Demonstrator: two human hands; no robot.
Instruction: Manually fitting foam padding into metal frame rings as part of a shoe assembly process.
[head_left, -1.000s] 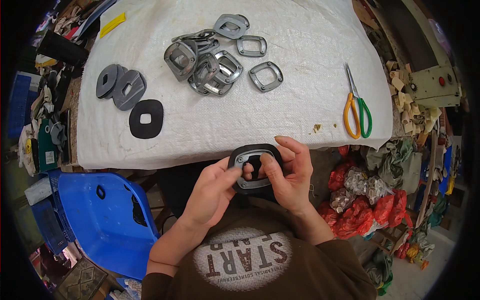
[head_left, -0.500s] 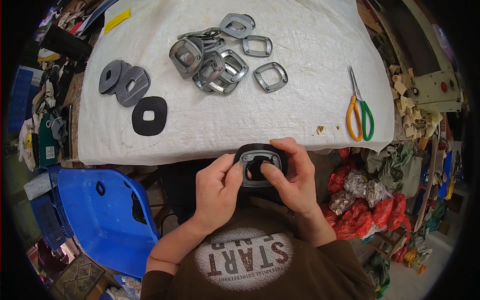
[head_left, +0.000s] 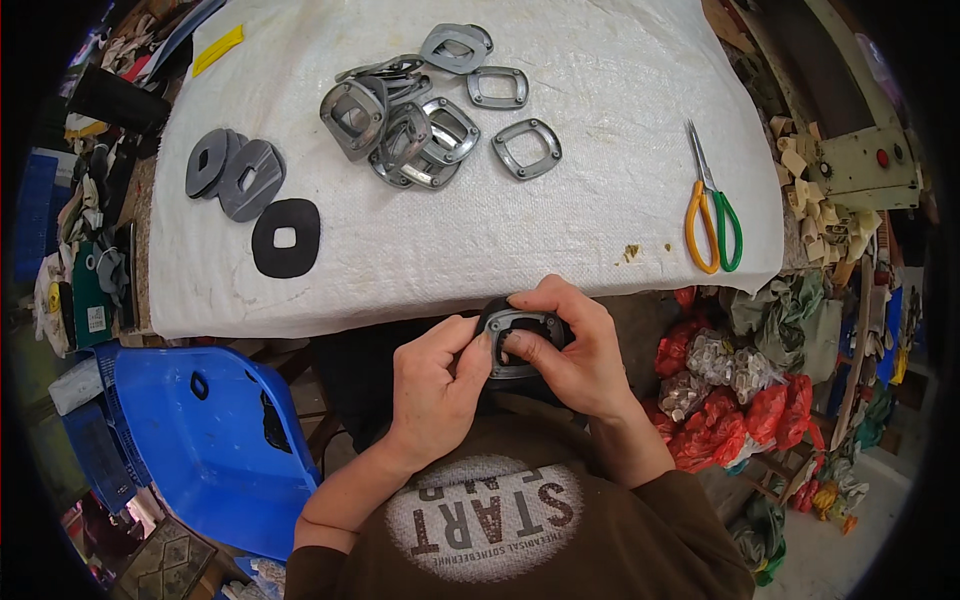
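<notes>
Between both hands, just off the table's front edge, is a grey metal frame (head_left: 516, 371) with black padding around it. My left hand (head_left: 436, 383) grips its left side, thumb on the face and fingers behind. My right hand (head_left: 572, 350) holds the upper right, its thumb pressed into the opening and the forefinger along the top edge. On the white-covered table (head_left: 380, 255) lies a black pad (head_left: 286, 258) with a square hole. Beyond it are several grey pads (head_left: 252, 185) in a loose stack. A heap of metal frames (head_left: 405, 135) sits farther back, with a single frame (head_left: 527, 149) beside it.
Scissors (head_left: 706, 200) with one orange and one green handle lie at the table's right. A blue tub (head_left: 205, 450) stands at lower left, a black ring inside. Red plastic bags (head_left: 710, 430) fill the lower right. A yellow strip (head_left: 218, 50) lies at far left.
My right thumb has shifted left within the frame's opening, and the right forefinger reaches farther over the top edge. The whole table view has slid slightly left.
</notes>
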